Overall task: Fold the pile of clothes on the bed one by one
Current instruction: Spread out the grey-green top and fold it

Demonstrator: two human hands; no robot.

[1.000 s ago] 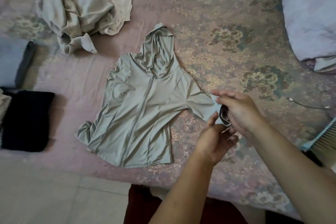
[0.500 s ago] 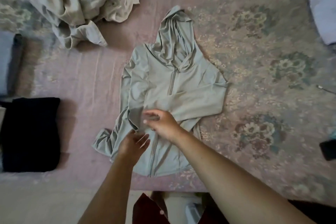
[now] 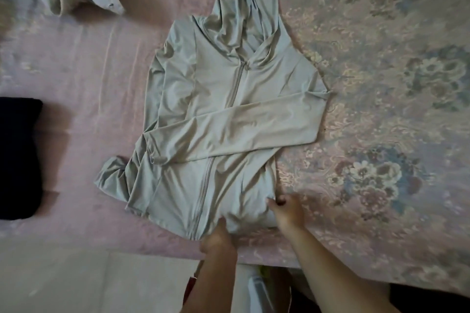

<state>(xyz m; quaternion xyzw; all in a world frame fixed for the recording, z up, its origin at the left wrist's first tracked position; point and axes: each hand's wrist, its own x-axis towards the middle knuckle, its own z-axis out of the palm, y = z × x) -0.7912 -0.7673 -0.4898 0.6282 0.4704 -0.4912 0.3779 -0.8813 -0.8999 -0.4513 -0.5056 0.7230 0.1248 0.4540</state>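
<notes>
Hoodie (image 3: 218,114) flat mid-frame on bed (image 3: 76,89). Sleeve (image 3: 236,132), held out a second ago, now folded across chest. Left hand (image 3: 218,239) and right hand (image 3: 286,211) pinching hem; other sleeve unfolded.

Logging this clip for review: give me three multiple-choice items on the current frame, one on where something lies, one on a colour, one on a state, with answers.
1. Where does the black folded garment lie relative to the hooded jacket?
A. At the picture's left edge
B. On the hood
C. Under the right hand

2. What colour is the hooded jacket?
A. Red
B. Pale grey-green
C. Black

3. How does the jacket's sleeve on the picture's right lie?
A. Stretched out over the bedspread
B. Folded across the chest
C. Tucked into the hood

Answers:
1 A: it sits apart on the pink bedspread, left of the jacket.
2 B: the whole jacket is pale grey-green.
3 B: the sleeve crosses the zip, while the left hand and right hand hold the hem.
</notes>
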